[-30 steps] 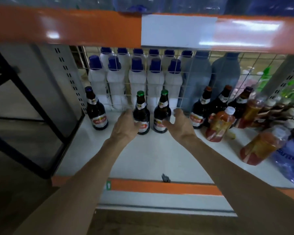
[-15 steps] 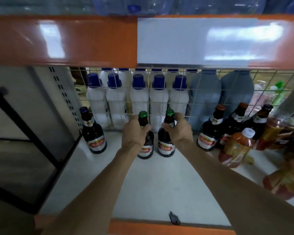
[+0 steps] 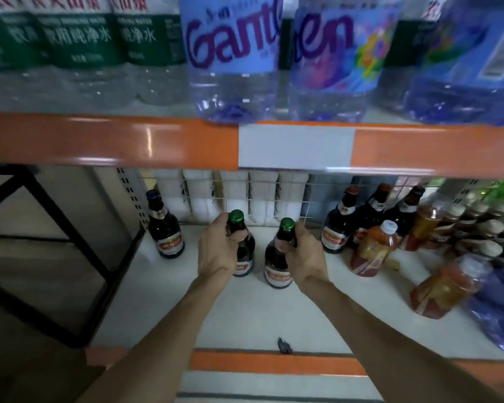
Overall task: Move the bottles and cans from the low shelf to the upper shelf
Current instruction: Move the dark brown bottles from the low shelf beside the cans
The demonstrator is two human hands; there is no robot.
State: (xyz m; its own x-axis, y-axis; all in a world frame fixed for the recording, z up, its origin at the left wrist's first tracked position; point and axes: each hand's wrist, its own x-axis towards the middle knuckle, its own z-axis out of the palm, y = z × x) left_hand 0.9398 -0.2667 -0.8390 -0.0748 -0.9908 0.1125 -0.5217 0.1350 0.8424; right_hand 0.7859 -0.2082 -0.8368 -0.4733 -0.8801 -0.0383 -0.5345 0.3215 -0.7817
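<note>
- The upper shelf [image 3: 419, 146] is the biggest thing here. Its orange front bar [image 3: 99, 141] runs right across the view, above both hands.
- Big water bottles [image 3: 233, 68] stand in a row along the front of that shelf, close together. No free spot for more bottles shows from here.
- The low shelf [image 3: 245, 315] is white and sits under the bar. Dark bottles [image 3: 336, 228] and juice bottles [image 3: 371, 251] stand on it off to the right, and one more dark bottle stands off to the left.
- The left hand [image 3: 216, 251] has its fingers curled tight round the neck of the left green-cap bottle [image 3: 245, 257].
- The right hand [image 3: 306, 251] holds the neck of the right green-cap bottle [image 3: 275, 271] the same way.
- The two bottles are side by side, close to the wire wall [image 3: 262, 196] at the back of the low shelf. Both stand straight up, so their long way points up at the bar. Whether their bottoms have left the shelf cannot be told.
- The place they must go is straight above them, with the bar in between. So the bottles likely need to come out toward the person first and then go up, or the green caps [image 3: 235, 216] could bump the bar.
- Each hand is nearest its own bottle, so neither arm has to cross over.
</note>
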